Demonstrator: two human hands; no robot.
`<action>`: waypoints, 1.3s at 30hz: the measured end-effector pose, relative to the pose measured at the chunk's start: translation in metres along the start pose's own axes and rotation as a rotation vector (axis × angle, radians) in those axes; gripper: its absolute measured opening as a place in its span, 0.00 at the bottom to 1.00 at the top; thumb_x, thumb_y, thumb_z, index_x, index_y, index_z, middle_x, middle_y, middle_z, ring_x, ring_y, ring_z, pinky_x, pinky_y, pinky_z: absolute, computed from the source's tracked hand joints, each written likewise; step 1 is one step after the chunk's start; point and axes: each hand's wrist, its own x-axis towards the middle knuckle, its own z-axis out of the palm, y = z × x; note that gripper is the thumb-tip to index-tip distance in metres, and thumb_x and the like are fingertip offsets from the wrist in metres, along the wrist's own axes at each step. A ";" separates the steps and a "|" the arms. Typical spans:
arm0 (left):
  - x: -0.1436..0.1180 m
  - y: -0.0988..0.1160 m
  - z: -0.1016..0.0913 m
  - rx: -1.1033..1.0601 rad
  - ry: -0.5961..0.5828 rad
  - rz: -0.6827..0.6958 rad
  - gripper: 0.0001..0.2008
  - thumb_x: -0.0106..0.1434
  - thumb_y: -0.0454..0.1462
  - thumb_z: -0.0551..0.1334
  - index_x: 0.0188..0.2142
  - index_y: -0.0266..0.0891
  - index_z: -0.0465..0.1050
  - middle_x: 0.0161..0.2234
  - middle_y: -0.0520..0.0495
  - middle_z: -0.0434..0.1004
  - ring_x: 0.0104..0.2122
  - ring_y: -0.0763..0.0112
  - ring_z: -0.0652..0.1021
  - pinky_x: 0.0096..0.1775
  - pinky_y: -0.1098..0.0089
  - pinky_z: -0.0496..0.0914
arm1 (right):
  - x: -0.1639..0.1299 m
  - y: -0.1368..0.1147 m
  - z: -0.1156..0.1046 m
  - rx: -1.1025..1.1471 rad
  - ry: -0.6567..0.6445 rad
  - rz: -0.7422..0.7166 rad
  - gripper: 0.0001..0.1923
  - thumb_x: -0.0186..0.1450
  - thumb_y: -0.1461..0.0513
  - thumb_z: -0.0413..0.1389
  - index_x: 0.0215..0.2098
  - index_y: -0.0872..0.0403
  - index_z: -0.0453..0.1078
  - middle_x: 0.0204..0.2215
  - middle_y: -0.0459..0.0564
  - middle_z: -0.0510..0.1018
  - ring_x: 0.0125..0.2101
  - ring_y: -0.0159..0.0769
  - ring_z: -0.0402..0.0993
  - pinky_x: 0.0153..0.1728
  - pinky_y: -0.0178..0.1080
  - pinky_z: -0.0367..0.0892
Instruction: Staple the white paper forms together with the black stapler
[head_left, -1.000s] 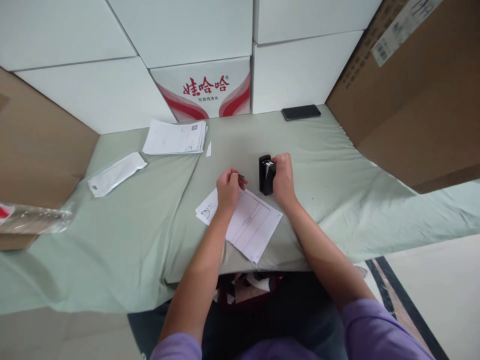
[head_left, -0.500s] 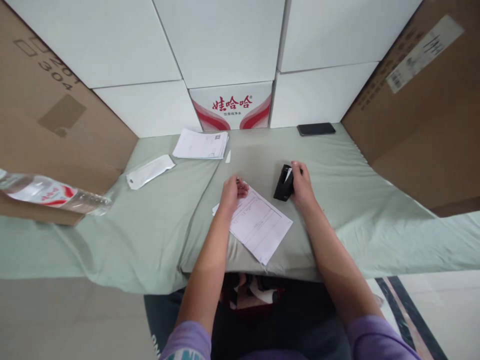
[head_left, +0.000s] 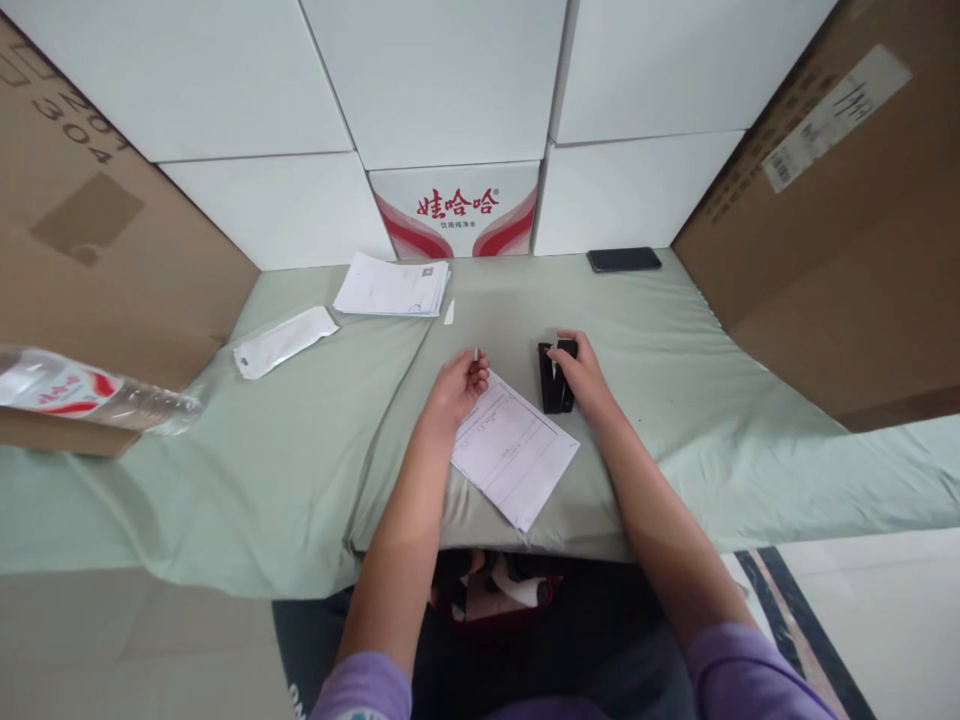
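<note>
My right hand (head_left: 583, 368) grips a black stapler (head_left: 549, 382) from its right side. The stapler stands on the cloth with its top arm swung apart from the base, and my thumb reaches over its upper end. My left hand (head_left: 459, 385) is closed, fingers curled, round a small silvery piece (head_left: 476, 354) that looks like a short strip of staples; only its tip shows. Below this hand a printed form sheet (head_left: 517, 455) lies aslant near the table's front edge, its upper left part hidden by the hand and wrist.
Further back lie a stack of papers (head_left: 390, 287), a small white scrap (head_left: 449, 312), a white packet in clear film (head_left: 286, 343) and a black phone (head_left: 624, 260). A water bottle (head_left: 97, 388) is at the left. Cardboard boxes (head_left: 840, 250) flank both sides; white boxes (head_left: 450, 80) wall the back.
My right hand has turned the stapler more upright and shifted it slightly left, with its two halves now spread. My left hand has rolled, showing more of the curled fingers. The view has shifted slightly.
</note>
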 end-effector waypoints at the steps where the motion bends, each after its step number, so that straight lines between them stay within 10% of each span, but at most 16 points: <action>1: -0.001 0.001 0.001 -0.018 -0.010 -0.002 0.08 0.68 0.33 0.59 0.31 0.35 0.70 0.21 0.57 0.67 0.16 0.86 0.66 0.19 0.83 0.59 | 0.000 -0.001 -0.001 -0.037 0.000 -0.004 0.25 0.58 0.50 0.60 0.52 0.48 0.66 0.34 0.45 0.73 0.34 0.39 0.68 0.40 0.44 0.65; 17: 0.012 -0.012 -0.004 0.044 -0.120 0.029 0.06 0.67 0.36 0.65 0.40 0.34 0.78 0.23 0.57 0.64 0.17 0.87 0.65 0.19 0.82 0.57 | -0.003 -0.015 -0.013 -0.237 -0.053 -0.198 0.13 0.61 0.52 0.60 0.38 0.52 0.74 0.22 0.43 0.74 0.25 0.37 0.70 0.32 0.41 0.66; 25: 0.013 -0.016 0.000 0.037 -0.191 -0.051 0.06 0.70 0.35 0.60 0.39 0.34 0.75 0.25 0.55 0.66 0.17 0.86 0.67 0.17 0.82 0.58 | -0.008 -0.017 -0.019 -0.111 -0.247 -0.409 0.19 0.69 0.53 0.57 0.56 0.47 0.63 0.54 0.52 0.79 0.52 0.42 0.75 0.55 0.50 0.67; 39: 0.014 -0.005 -0.004 0.195 -0.155 0.131 0.04 0.61 0.34 0.66 0.37 0.37 0.78 0.29 0.53 0.72 0.21 0.84 0.68 0.19 0.80 0.59 | -0.014 -0.014 -0.005 -0.447 -0.256 -0.615 0.17 0.68 0.56 0.58 0.55 0.48 0.71 0.50 0.53 0.81 0.48 0.46 0.77 0.51 0.48 0.70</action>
